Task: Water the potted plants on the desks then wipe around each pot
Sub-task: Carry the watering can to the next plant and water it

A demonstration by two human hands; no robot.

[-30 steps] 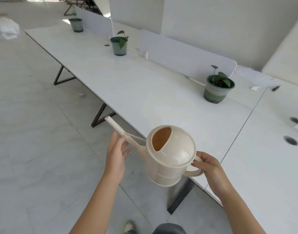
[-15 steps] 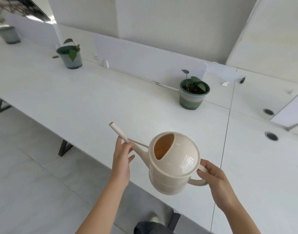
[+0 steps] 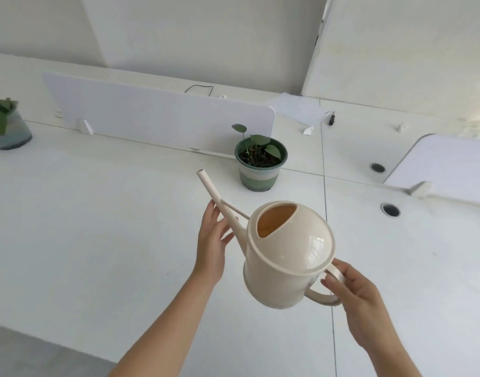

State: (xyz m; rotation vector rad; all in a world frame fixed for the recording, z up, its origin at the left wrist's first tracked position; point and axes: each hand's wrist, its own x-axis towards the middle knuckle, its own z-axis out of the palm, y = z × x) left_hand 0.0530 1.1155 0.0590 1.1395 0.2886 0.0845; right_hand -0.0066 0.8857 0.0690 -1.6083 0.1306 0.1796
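Note:
A cream watering can (image 3: 287, 257) hangs over the white desk (image 3: 97, 227), its spout aimed up and left. My right hand (image 3: 355, 303) grips the can's handle at the lower right. With straight fingers, my left hand (image 3: 213, 240) supports the spout from the left. Just beyond the spout tip stands a green striped pot (image 3: 260, 165) holding a small round-leaved plant. A second potted plant (image 3: 7, 126) sits at the far left edge of the desk.
White divider panels (image 3: 162, 115) stand along the desk's back, with another one (image 3: 445, 167) at the right. Two round cable holes (image 3: 390, 210) lie in the right desk. A sheet of paper (image 3: 298, 110) lies behind the near pot. Floor shows at the bottom left.
I have come closer to the desk, and the view has swung right. The can now hangs over the desktop with its spout near the striped pot. Both hands keep their hold.

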